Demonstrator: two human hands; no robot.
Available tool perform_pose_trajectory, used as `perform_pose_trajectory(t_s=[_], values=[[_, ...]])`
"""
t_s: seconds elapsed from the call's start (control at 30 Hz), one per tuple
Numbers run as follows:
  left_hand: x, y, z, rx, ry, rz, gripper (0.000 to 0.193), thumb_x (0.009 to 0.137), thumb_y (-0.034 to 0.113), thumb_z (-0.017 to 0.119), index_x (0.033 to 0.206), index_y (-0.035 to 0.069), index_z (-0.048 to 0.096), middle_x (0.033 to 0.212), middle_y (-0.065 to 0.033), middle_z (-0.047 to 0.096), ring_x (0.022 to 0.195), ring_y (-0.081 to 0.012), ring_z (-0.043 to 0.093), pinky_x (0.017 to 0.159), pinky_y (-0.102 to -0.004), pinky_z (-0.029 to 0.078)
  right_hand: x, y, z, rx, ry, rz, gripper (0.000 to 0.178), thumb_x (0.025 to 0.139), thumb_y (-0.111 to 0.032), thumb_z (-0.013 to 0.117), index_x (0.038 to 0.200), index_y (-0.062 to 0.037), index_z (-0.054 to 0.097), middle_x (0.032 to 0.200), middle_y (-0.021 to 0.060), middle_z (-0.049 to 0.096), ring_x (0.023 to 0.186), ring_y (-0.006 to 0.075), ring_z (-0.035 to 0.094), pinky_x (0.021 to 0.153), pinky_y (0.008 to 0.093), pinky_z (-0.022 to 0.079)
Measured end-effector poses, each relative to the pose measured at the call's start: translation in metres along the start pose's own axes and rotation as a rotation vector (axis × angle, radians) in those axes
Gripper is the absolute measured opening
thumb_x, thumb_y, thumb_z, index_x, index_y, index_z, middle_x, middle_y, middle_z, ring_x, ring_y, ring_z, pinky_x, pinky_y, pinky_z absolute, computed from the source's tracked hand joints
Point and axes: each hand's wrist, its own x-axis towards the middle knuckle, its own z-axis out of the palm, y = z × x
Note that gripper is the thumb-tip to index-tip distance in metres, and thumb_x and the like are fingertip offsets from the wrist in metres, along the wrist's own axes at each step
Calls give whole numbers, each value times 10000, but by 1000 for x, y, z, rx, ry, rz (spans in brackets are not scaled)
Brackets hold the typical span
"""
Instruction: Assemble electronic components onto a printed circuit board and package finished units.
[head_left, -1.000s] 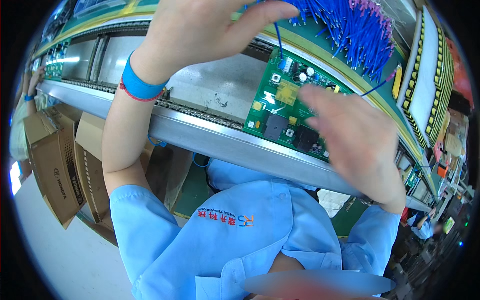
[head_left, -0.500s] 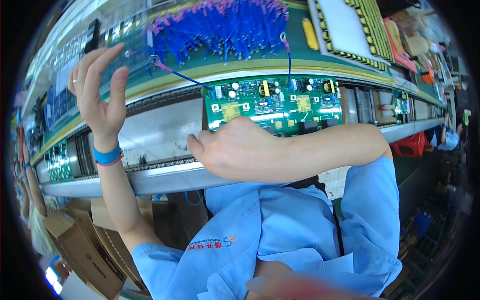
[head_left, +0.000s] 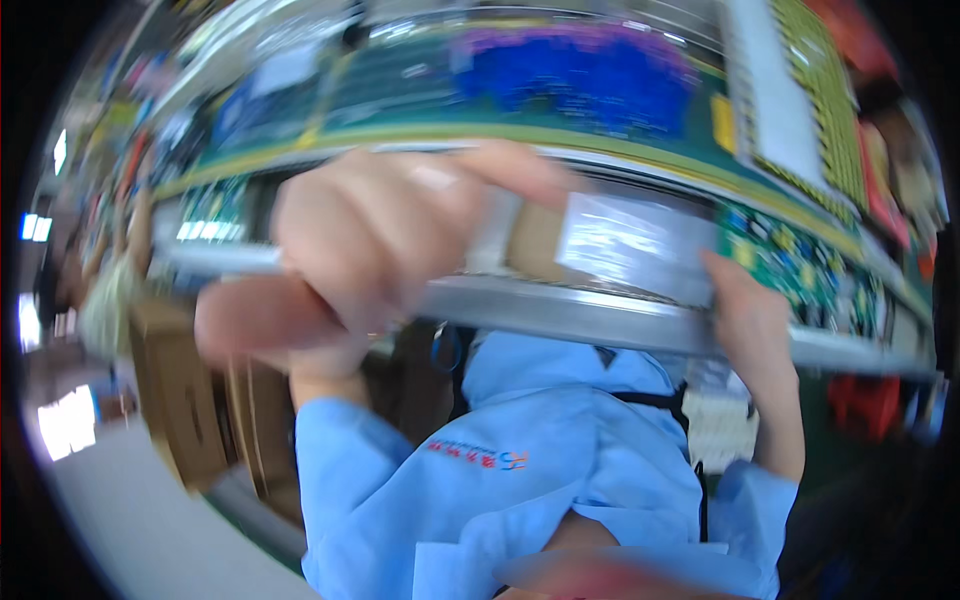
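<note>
My left hand (head_left: 385, 225) is large and blurred in front of the conveyor, its fingers curled in with one finger stretched toward the right. The inside of that hand is hidden, so I cannot tell whether anything is in it. My right hand (head_left: 752, 312) is at the right, by the front rail, with its fingertips at the left end of a green circuit board (head_left: 790, 262) carrying small components. Whether it grips the board or only touches it is unclear. Left of that hand, a shiny pale plate (head_left: 635, 245) lies in the conveyor track.
Blue wires with pink ends (head_left: 590, 75) are heaped on the green shelf behind the conveyor. A yellow-edged stack (head_left: 815, 110) stands at back right. Another green board (head_left: 215, 210) sits on the line at left. Cardboard boxes (head_left: 180, 395) stand below left, a red bin (head_left: 868, 402) below right.
The view has shifted. The green board that lay before me is now at the right, with my right hand beside it. My left hand has come closer and its spread fingers have curled.
</note>
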Motion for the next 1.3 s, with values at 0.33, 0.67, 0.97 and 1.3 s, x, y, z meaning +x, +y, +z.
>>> perform_pose_trajectory(t_s=[0.33,0.67,0.97,1.3], values=[[0,60,96,19,444,-103,566,930,463,478,491,110,426,460,-10,433,427,-129,409,590,-354,453,-17,11,-13,42,-24,211,285,936,-85,473,1203,-72,571,991,143,669,880,285,658,728,362,500],[4,50,87,-32,362,-155,523,926,437,511,543,82,478,500,-23,473,465,-118,444,580,-322,457,-29,39,-11,-27,68,242,275,936,-86,491,1195,-73,581,985,134,671,882,255,664,727,336,508],[10,40,67,-97,319,-205,488,921,414,540,590,56,526,535,-35,509,500,-108,475,570,-294,460,-42,60,-7,-56,59,333,290,933,-93,488,1212,-100,568,941,123,670,819,283,656,670,371,495],[3,52,45,-108,258,-206,453,917,388,573,642,28,579,574,-48,550,538,-97,510,559,-262,464,-64,121,-7,-168,52,490,309,943,-150,454,1233,-126,556,915,116,659,813,299,630,690,396,473]])
